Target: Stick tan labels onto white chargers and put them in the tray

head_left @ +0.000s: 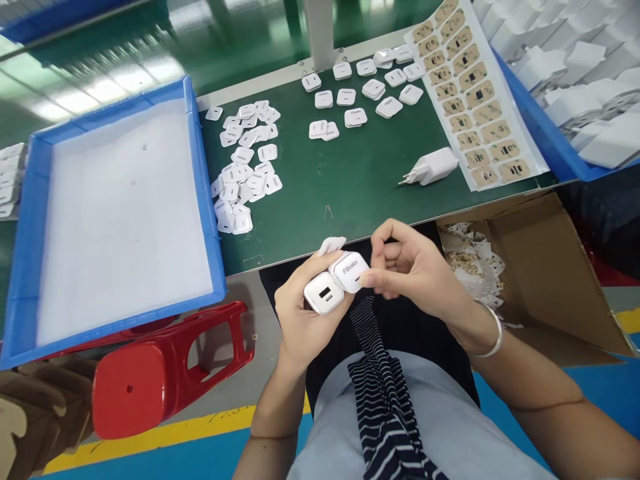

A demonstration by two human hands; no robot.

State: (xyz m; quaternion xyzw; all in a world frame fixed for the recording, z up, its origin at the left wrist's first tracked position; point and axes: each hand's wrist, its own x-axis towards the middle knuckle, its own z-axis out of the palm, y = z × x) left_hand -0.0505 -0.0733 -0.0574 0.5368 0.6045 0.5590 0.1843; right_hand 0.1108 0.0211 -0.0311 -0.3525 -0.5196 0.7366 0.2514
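My left hand [303, 303] is closed around two white plug chargers held side by side, their end faces turned up. The left charger [320, 301] shows a dark wide port and a smaller slot. On the right one sits a printed white cover plate [350, 268] with a small slot. Another small white plate [332, 245] sticks up by the left fingertips. My right hand [405, 267] has curled fingers, and its thumb tip touches the right edge of the printed plate. Whether something small is pinched in those fingers is hidden.
Loose white plates [245, 173] lie in piles on the green table [320, 193], beside a lined blue tray [213, 233]. Further right are a charger [433, 165], a sticker sheet [523, 143] and a blue bin [555, 150]. A cardboard box [545, 260] and red stool [130, 390] stand below.
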